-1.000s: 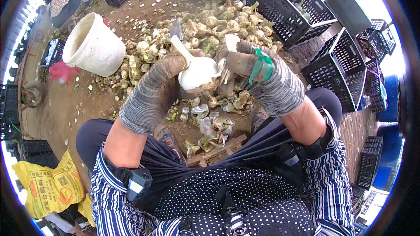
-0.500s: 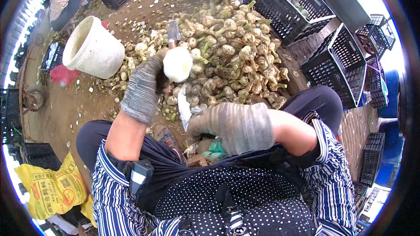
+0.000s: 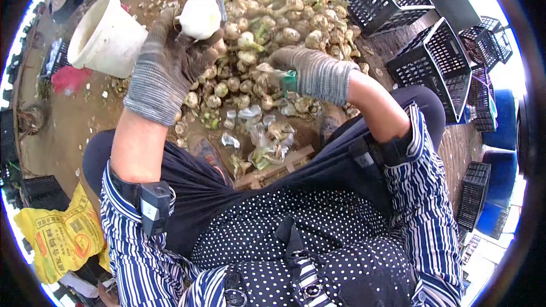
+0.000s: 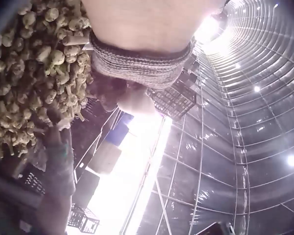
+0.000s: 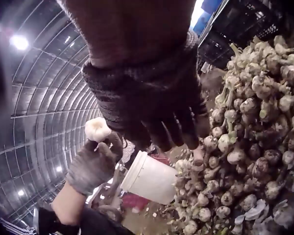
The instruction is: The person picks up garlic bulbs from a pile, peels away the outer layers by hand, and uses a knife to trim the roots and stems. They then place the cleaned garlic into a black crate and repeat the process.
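Note:
My gloved left hand (image 3: 162, 71) grips a peeled white garlic bulb (image 3: 200, 17) between thumb and fingers, raised over the left side of the garlic heap (image 3: 293, 34). A narrow metal blade (image 3: 221, 9) sticks up just beside the bulb. In the right wrist view the bulb stands up out of the gloved fingers. My right hand (image 3: 318, 74), also gloved, reaches over the near part of the heap. Its fingers (image 5: 174, 132) extend loosely towards unpeeled bulbs, bare fingertips close to them. Green tape (image 3: 289, 81) wraps one of its digits.
A white bucket (image 3: 108, 37) stands left of the heap, near a red net bag (image 3: 69, 79). Black crates (image 3: 435, 71) line the right side. Loose peelings (image 3: 264, 136) lie between my feet by a wooden piece (image 3: 276, 169). A yellow sack (image 3: 62, 239) sits lower left.
The bulb's long stalk, seen a second ago, no longer shows. My left hand has carried the bulb up and left. From low by my lap, my right hand has moved up to the heap.

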A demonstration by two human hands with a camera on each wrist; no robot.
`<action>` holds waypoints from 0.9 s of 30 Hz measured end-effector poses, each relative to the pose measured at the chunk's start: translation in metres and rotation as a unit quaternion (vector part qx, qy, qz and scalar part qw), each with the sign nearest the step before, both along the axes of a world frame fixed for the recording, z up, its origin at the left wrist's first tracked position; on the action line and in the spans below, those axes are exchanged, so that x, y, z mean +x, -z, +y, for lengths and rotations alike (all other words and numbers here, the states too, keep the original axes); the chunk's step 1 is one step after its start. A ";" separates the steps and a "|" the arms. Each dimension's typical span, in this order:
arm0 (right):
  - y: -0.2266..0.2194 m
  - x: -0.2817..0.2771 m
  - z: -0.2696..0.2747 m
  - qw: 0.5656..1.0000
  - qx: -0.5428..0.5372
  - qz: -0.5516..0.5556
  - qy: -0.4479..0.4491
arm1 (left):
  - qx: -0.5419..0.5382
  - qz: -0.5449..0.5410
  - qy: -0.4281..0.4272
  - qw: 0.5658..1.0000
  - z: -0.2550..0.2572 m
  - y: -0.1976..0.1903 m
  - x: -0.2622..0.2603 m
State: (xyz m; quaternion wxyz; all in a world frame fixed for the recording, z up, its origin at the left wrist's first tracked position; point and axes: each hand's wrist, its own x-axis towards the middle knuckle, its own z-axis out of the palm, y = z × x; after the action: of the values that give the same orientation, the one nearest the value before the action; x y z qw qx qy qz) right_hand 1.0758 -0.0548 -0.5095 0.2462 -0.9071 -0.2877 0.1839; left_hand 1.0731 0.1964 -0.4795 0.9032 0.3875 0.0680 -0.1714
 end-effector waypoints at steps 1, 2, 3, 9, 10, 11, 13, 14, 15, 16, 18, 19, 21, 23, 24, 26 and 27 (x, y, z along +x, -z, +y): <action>0.001 -0.002 -0.002 1.000 -0.017 -0.003 0.011 | -0.039 -0.038 0.038 0.998 0.002 0.002 -0.005; 0.010 -0.005 -0.003 0.996 -0.032 -0.075 0.040 | -0.044 -0.034 0.035 0.998 0.003 0.002 -0.007; 0.020 -0.001 -0.006 0.994 -0.035 -0.098 0.044 | -0.041 -0.042 0.022 0.998 0.002 0.000 -0.008; 0.071 0.036 0.000 0.983 -0.139 -0.030 0.120 | -0.014 -0.087 -0.039 0.995 0.014 -0.019 -0.025; 0.076 0.039 0.011 0.959 -0.267 0.073 0.067 | -0.017 -0.083 -0.044 0.995 0.017 -0.022 -0.027; 0.081 0.037 0.015 0.948 -0.309 0.067 -0.031 | -0.015 -0.088 -0.040 0.995 0.019 -0.023 -0.027; 0.086 0.037 0.028 0.924 -0.358 0.111 -0.082 | -0.003 -0.090 -0.061 0.994 0.023 -0.023 -0.032; 0.098 0.036 0.037 0.948 -0.295 0.041 -0.112 | 0.000 -0.084 -0.064 0.994 0.021 -0.023 -0.035; 0.108 0.038 0.047 0.933 -0.335 0.072 -0.111 | -0.053 -0.068 -0.037 0.996 0.022 -0.023 -0.037; 0.118 0.038 0.058 0.916 -0.372 0.099 -0.113 | -0.103 -0.054 -0.013 0.993 0.026 -0.023 -0.036; 0.113 0.027 0.072 0.906 -0.397 0.091 -0.114 | -0.083 -0.059 -0.018 0.995 0.035 -0.016 -0.033; 0.150 0.025 0.071 0.906 -0.404 0.103 -0.078 | -0.082 -0.046 -0.029 0.995 0.037 -0.014 -0.033; 0.191 0.016 0.060 0.902 -0.413 0.122 -0.019 | -0.080 -0.011 -0.047 0.996 0.035 -0.015 -0.034; 0.208 0.001 0.048 0.908 -0.405 0.104 0.013 | -0.032 -0.023 -0.085 0.996 0.038 -0.005 -0.037; 0.219 0.000 0.043 0.909 -0.403 0.109 0.012 | 0.014 -0.042 -0.117 0.992 0.040 0.000 -0.037; 0.232 0.003 0.038 0.925 -0.357 0.115 0.058 | -0.050 -0.044 -0.043 0.997 0.048 0.006 -0.029; 0.233 0.008 0.035 0.927 -0.346 0.131 0.065 | -0.030 -0.035 -0.038 0.998 0.048 0.006 -0.027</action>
State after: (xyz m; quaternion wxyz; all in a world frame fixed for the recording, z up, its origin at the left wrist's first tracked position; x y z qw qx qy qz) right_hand 1.0838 -0.0193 -0.7424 -0.0362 -0.9205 -0.1114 0.3728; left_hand 1.0456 0.2440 -0.4857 0.9222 0.3632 0.0457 -0.1248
